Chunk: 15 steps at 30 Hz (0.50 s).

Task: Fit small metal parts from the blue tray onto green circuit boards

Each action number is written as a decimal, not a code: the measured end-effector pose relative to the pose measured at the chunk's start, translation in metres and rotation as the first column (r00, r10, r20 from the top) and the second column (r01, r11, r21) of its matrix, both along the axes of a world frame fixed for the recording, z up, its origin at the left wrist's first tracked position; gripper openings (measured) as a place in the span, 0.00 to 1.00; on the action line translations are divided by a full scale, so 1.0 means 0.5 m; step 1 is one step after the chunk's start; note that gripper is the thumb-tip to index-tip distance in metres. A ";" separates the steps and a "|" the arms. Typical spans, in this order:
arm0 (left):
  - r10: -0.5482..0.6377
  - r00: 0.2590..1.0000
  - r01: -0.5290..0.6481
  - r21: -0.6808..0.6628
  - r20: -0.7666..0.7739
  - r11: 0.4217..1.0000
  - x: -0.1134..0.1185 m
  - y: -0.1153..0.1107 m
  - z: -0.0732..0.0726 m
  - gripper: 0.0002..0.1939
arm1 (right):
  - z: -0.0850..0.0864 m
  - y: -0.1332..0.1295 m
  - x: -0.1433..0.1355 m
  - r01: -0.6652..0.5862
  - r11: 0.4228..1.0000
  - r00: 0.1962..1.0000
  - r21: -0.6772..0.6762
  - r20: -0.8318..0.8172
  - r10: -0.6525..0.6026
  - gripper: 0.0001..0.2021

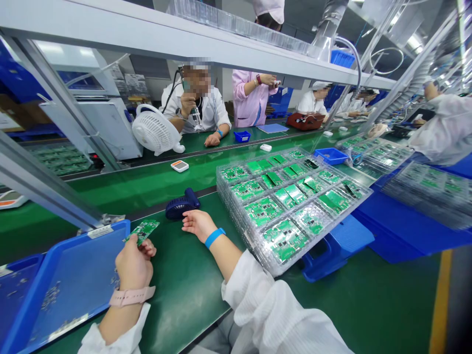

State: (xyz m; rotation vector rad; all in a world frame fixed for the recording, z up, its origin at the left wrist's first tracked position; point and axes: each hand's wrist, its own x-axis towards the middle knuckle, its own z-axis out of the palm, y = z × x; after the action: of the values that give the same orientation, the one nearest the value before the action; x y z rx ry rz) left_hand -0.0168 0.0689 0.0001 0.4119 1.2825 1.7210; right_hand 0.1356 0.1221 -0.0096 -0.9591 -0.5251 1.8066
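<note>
My left hand is closed on a green circuit board, pinched at its near edge and held up beside a blue tray. Small metal parts lie scattered in that tray. My right hand hovers over the green mat, fingers loosely stretched to the left, with nothing visible in them. Just behind its fingertips is a dark blue handheld fan. To the right of that forearm, a stack of clear plastic trays carries many green circuit boards in its compartments.
A green conveyor belt runs behind the bench, carrying a white-and-orange device. Beyond it stand a white fan and a seated co-worker. A shelf beam crosses above. A blue stool sits under the tray stack.
</note>
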 end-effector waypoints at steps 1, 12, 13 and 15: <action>0.001 1.000 -0.001 0.003 0.002 1.000 0.000 0.000 0.000 0.14 | 0.000 0.000 0.000 0.001 1.000 1.000 0.000 0.001 -0.001 0.07; 0.013 1.000 -0.013 0.004 0.002 1.000 0.003 -0.001 0.000 0.13 | -0.002 0.001 -0.001 0.004 1.000 1.000 0.006 0.008 -0.004 0.06; 0.016 1.000 -0.016 0.005 0.005 1.000 0.003 0.000 0.000 0.13 | -0.003 0.001 -0.001 0.003 1.000 1.000 0.007 0.009 -0.003 0.06; 0.021 1.000 -0.021 0.006 0.007 1.000 0.002 0.001 -0.001 0.13 | -0.005 0.001 -0.002 0.003 1.000 1.000 0.009 0.009 -0.003 0.05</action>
State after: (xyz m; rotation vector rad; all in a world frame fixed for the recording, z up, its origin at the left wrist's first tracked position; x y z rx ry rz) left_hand -0.0156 0.0692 -0.0005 0.3965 1.2811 1.7427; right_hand 0.1347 0.1229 -0.0119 -0.9621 -0.5370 1.7967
